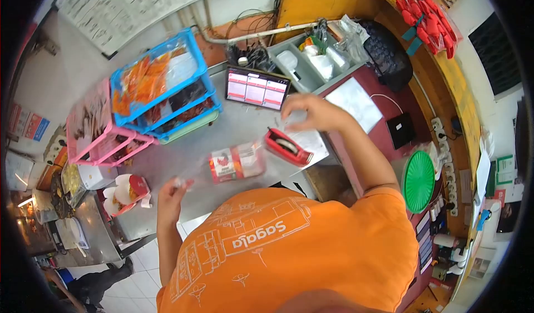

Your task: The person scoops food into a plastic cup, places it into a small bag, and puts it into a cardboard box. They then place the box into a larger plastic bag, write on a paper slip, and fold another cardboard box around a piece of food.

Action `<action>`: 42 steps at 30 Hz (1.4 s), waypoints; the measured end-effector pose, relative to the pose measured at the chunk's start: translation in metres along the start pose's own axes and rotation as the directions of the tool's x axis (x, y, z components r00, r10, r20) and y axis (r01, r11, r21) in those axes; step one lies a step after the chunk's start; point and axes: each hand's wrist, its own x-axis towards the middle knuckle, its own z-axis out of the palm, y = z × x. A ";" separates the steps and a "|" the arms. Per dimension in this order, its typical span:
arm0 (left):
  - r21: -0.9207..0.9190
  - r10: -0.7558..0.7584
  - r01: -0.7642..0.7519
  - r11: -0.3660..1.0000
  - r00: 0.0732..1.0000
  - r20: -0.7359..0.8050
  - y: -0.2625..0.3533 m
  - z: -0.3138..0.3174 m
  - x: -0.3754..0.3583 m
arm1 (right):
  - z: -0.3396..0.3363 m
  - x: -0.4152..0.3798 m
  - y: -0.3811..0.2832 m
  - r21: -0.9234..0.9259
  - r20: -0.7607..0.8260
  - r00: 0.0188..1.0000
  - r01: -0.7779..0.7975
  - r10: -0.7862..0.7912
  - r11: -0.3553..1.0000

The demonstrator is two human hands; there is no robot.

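Observation:
A wrapped package (236, 163) with red-and-white printing lies on the metal table, blurred, in what looks like clear plastic. My left hand (170, 197) is to its left, fingers pinched together on something small and pale that blur keeps me from naming. Above the right part of the table, my right hand (316, 114) is curved, with a gap between thumb and forefinger and no object visible in it. Just below that hand stands a red tape dispenser (288, 148), apart from the package's right end.
Blue stacked trays (161, 85) and a pink basket (89, 121) hold packets at the left. Red-and-white food boxes (127, 195) sit at the table's left end. A tablet (257, 87) and a grey bin (303, 68) stand behind. Another person's leg (100, 282) shows lower left.

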 end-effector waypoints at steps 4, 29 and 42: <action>0.391 0.079 -0.046 0.919 0.995 -0.068 0.013 0.009 -0.004 | -0.081 -0.028 0.184 -0.100 -0.597 0.695 -0.560 0.400 0.823; 0.479 0.495 -0.699 0.531 0.715 0.493 0.080 0.306 0.162 | -0.047 -0.039 0.110 0.524 0.118 0.993 -0.081 0.022 0.848; 0.454 0.230 -0.219 0.864 0.973 0.032 0.063 0.280 0.153 | -0.085 -0.037 0.362 0.008 -0.541 0.598 -0.699 0.591 0.715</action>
